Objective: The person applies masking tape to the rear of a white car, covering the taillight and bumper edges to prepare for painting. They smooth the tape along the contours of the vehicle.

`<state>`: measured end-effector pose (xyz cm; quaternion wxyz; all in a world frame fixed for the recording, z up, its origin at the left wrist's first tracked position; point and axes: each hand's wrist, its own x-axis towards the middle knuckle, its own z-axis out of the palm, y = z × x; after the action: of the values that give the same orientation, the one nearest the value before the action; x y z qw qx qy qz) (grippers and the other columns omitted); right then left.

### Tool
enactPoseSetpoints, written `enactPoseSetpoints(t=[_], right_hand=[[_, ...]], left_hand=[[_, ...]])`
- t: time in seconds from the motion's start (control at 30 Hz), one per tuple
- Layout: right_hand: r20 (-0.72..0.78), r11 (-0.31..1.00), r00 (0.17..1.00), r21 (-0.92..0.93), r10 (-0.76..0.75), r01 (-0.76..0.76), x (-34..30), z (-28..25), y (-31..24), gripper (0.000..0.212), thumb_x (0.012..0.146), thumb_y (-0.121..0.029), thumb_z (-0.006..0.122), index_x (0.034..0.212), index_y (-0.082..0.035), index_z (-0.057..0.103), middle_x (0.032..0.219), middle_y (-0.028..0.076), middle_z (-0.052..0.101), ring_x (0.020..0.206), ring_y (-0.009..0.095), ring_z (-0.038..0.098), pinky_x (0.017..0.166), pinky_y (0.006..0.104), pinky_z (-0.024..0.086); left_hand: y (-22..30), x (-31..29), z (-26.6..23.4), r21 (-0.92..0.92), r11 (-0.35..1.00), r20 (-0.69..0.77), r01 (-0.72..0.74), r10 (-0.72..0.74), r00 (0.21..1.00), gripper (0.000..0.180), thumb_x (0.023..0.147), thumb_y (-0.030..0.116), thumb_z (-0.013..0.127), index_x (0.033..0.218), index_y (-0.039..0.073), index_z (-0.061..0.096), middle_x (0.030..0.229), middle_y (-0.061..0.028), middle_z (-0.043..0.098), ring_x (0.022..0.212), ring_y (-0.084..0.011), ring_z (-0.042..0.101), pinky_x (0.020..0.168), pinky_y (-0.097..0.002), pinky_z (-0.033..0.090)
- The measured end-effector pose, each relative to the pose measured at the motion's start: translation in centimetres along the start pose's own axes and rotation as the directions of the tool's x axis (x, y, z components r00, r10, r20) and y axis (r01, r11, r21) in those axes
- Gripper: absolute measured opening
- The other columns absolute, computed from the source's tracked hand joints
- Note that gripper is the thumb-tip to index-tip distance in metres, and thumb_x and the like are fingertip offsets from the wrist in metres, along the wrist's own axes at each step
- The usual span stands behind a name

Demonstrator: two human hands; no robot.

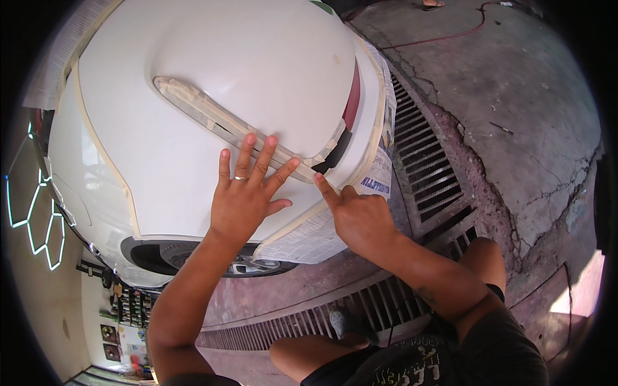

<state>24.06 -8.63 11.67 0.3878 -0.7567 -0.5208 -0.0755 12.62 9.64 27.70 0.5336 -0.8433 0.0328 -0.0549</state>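
- Two bare hands work on one white car panel [193,83]: the left hand [243,196] lies flat with fingers spread, grasping nothing, its fingertips on the masking tape strip [212,119] that covers the long lamp.
- One pointing finger of the right hand [360,219], the rest curled, presses the tape's end just right of the left fingertips.
- One ring sits on the left hand.
- One sheet of newspaper [309,235] hangs below both hands; one wheel [212,257] shows beneath the left wrist.
- Risk, as I judge it: pressing unevenly could wrinkle or lift the tape, leaving a gap at the dark corner by the right fingertip.

wheel [212,260] mostly hidden; newspaper [322,228] print unreadable
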Motion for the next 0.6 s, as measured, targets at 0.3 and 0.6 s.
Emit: enactPoseSetpoints(t=[0.3,0.6], right_hand=[[0.123,0.996,0.989,0.039,0.080,-0.085,1.2,-1.1,-0.4,0.072,0.096,-0.012,0.065,0.166,-0.005,0.050,0.090,0.016,0.074,0.071,0.030,0.077,0.060,0.0420,0.061],[-0.374,0.919,0.925,0.385,0.070,0.086,-1.5,2.3,-0.3,0.036,0.095,-0.017,0.072,0.130,-0.015,0.079,0.078,0.003,0.067,0.060,0.026,0.068,0.055,0.0416,0.053]], left_hand=[[3.6,0.2,1.7,0.004,0.999,-0.019,0.046,-0.046,0.999,0.121,0.069,0.083,0.078,0.173,0.060,0.019,0.185,-0.0205,0.017,0.169,-0.0484,0.017,0.128,-0.0753,0.019],[4.9,0.5,1.4,0.018,0.998,0.040,0.061,-0.061,0.997,0.124,0.070,0.087,0.075,0.174,0.060,0.012,0.183,-0.0280,0.015,0.165,-0.0581,0.020,0.125,-0.0792,0.021]])
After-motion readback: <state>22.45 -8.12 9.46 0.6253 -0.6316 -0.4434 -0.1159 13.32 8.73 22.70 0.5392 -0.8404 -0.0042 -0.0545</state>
